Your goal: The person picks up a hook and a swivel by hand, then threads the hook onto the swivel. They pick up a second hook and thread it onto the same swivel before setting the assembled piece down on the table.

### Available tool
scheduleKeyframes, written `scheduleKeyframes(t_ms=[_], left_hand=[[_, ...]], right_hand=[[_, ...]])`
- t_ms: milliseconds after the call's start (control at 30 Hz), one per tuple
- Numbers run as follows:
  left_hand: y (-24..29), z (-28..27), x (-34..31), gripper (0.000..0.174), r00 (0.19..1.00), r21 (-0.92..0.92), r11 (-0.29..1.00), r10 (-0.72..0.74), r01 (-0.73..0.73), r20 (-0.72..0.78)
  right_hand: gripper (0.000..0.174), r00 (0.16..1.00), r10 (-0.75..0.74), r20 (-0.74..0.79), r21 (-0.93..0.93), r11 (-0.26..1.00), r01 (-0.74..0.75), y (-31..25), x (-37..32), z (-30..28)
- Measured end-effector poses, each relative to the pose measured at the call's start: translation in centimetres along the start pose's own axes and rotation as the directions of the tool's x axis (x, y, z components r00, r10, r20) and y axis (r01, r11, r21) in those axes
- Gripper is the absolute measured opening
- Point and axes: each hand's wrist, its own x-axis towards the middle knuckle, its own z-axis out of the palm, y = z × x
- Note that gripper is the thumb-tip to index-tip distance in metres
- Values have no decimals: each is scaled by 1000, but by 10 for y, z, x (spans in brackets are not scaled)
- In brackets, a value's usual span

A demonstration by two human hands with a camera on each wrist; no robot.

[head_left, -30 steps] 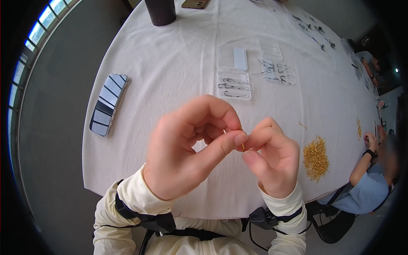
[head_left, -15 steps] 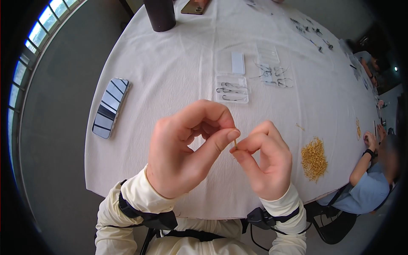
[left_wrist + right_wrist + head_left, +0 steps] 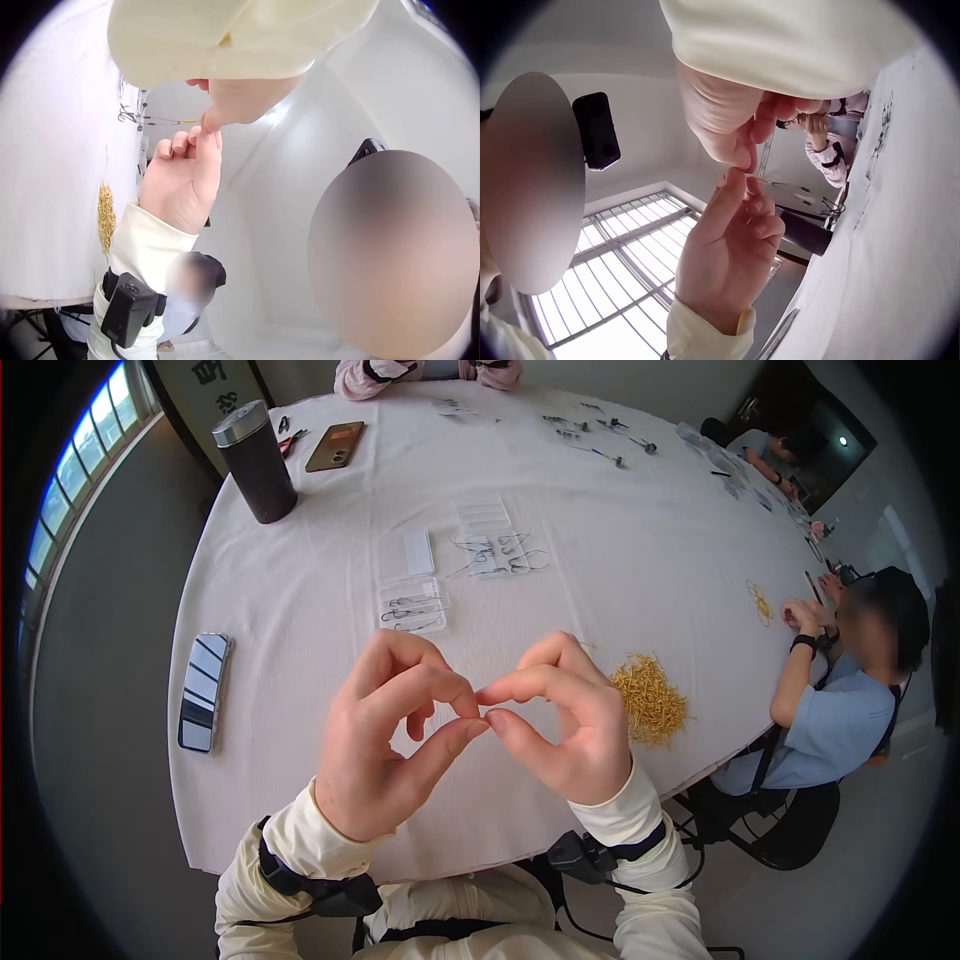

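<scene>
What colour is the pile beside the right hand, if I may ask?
The pile is gold, clearest in the head view.

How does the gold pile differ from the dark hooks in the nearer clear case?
The gold pile is a dense heap; the dark hooks are few. The gold pile lies loose beside the right hand; the dark hooks lie cased beyond the left hand. Both are on the same table.

L hand (image 3: pixel 365 760) & R hand (image 3: pixel 585 738) up, touching at tips; fingers (image 3: pixel 440 685) bent, pinched vs. thumbs (image 3: pixel 432 753).
</scene>
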Motion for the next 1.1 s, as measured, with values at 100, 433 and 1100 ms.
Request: scheduleKeyframes(t_ms=[100,433,1100], left_hand=[[5,20,6,13,999,-126,991,-49,51,15],[11,58,17,44,975,-385,912,-64,144,212],[-81,-46,-47,13,921,-144,928,-362,342,-145]], right_hand=[[19,998,53,39,17,998,-54,-13,-10,-25],[8,906,370,-204,108,929,-355,-1,-61,-110],[30,601,618,-507,-587,264,-766,199,-41,-310]])
